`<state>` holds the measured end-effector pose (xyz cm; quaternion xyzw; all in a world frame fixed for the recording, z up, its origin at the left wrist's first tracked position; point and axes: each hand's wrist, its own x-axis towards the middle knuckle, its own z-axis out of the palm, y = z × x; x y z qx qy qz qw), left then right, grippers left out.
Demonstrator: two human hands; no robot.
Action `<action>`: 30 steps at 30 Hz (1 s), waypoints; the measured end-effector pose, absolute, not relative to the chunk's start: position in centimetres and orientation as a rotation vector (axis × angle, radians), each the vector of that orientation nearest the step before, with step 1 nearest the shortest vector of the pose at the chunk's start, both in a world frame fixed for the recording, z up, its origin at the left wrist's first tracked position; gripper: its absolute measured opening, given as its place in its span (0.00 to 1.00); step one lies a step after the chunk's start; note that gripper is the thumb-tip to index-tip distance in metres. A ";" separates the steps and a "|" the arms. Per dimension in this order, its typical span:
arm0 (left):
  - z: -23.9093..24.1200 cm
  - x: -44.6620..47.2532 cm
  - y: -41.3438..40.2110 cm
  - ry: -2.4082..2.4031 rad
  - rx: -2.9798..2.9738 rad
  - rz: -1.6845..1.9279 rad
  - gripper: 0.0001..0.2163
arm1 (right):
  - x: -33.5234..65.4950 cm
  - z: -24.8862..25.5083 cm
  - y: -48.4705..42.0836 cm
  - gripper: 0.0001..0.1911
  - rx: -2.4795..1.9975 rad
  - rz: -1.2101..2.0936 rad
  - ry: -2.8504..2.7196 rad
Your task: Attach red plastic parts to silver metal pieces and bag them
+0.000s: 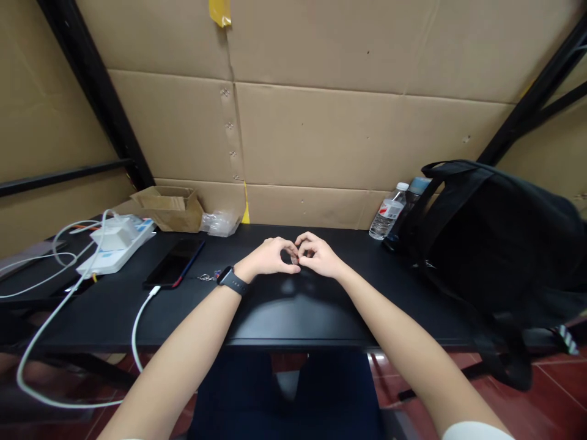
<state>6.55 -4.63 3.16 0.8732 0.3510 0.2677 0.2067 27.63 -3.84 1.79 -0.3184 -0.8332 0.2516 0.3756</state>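
Note:
My left hand (270, 256) and my right hand (318, 255) meet over the middle of the black table (284, 305). Both have their fingers curled and pinched together around a small object (295, 260) between the fingertips, too small to name. A dark watch (232, 281) sits on my left wrist. A small keyring-like item (208, 277) lies on the table just left of that wrist.
A black phone (175, 261) on a white cable (137, 324) lies at left, beside a white power strip (114, 247) with chargers. A small cardboard box (167, 208) and clear bag (221, 223) stand at the back. Water bottles (389, 212) and a black backpack (495, 244) fill the right.

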 end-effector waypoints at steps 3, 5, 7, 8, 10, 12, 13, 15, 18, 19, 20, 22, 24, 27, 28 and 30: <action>3.2 6.3 -4.5 0.988 2.418 0.711 0.13 | 27.4 1.7 -3.9 0.02 -0.819 0.631 -2.136; 3.1 6.1 -4.4 0.993 2.414 0.689 0.14 | 27.4 1.8 -4.0 0.02 -0.828 0.632 -2.126; 3.0 6.0 -4.3 1.001 2.406 0.645 0.15 | 27.7 2.1 -4.0 0.03 -0.833 0.621 -2.110; 2.9 6.0 -4.3 1.003 2.407 0.629 0.16 | 27.9 2.2 -3.9 0.03 -0.832 0.616 -2.108; 2.7 6.1 -4.3 1.002 2.448 0.624 0.16 | 28.4 2.3 -3.7 0.03 -0.829 0.606 -2.132; 2.4 6.1 -4.2 1.020 2.536 0.645 0.19 | 29.0 2.2 -3.3 0.02 -0.838 0.581 -2.187; 2.2 6.0 -4.1 1.045 2.581 0.645 0.21 | 29.3 2.1 -3.1 0.02 -0.851 0.558 -2.217; 1.9 5.6 -3.8 1.125 2.639 0.614 0.28 | 29.7 1.9 -2.8 0.01 -0.890 0.491 -2.267; 1.7 4.4 -3.1 1.255 2.673 0.539 0.27 | 30.2 1.5 -2.3 0.02 -0.972 0.384 -2.322; 1.6 4.0 -2.8 1.289 2.681 0.514 0.23 | 30.3 1.4 -2.2 0.01 -0.999 0.358 -2.341; 1.6 3.6 -2.6 1.317 2.686 0.490 0.20 | 30.5 1.4 -2.1 0.01 -1.022 0.342 -2.361; 1.6 3.0 -2.2 1.365 2.683 0.447 0.15 | 30.9 1.4 -1.9 0.03 -1.055 0.344 -2.409; 1.6 2.7 -2.1 1.400 2.674 0.421 0.13 | 31.5 1.7 -1.7 0.09 -1.086 0.361 -2.447; 1.6 2.5 -2.0 1.413 2.678 0.438 0.14 | 32.8 2.1 -1.3 0.20 -1.136 0.343 -2.489; 1.6 2.5 -2.0 1.409 2.682 0.448 0.15 | 33.2 2.3 -1.2 0.22 -1.154 0.329 -2.499; 1.7 2.4 -2.0 1.407 2.682 0.457 0.14 | 34.0 2.5 -1.1 0.26 -1.199 0.322 -2.522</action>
